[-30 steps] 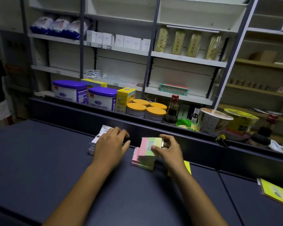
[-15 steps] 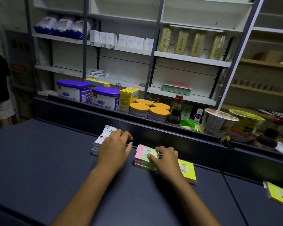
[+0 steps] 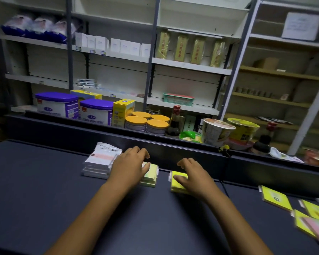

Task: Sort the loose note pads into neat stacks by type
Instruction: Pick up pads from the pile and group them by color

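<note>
Mid-sort atm: my left hand [image 3: 130, 163] rests flat, fingers relaxed, on the pastel green-and-pink pad stack [image 3: 149, 175], next to the white wrapped pad pile [image 3: 99, 163]. My right hand [image 3: 192, 176] presses open on the bright yellow pad stack [image 3: 178, 184]. Next, I reckon: grab the loose yellow and pink pads [image 3: 313, 216] far right (blurry tbh) & match by type.

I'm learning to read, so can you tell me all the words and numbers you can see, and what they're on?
None can be read for sure.
Purple-lidded tubs: label print blurred.
Yellow box: print too small.
Gold packets: red characters, too blurred.
White pad stack: tiny dark print, unreadable.
Paper sheet on the shelf: faint lines only.
Noodle cups: print too blurred.
Loose yellow pad: dark logo, unreadable.
</note>
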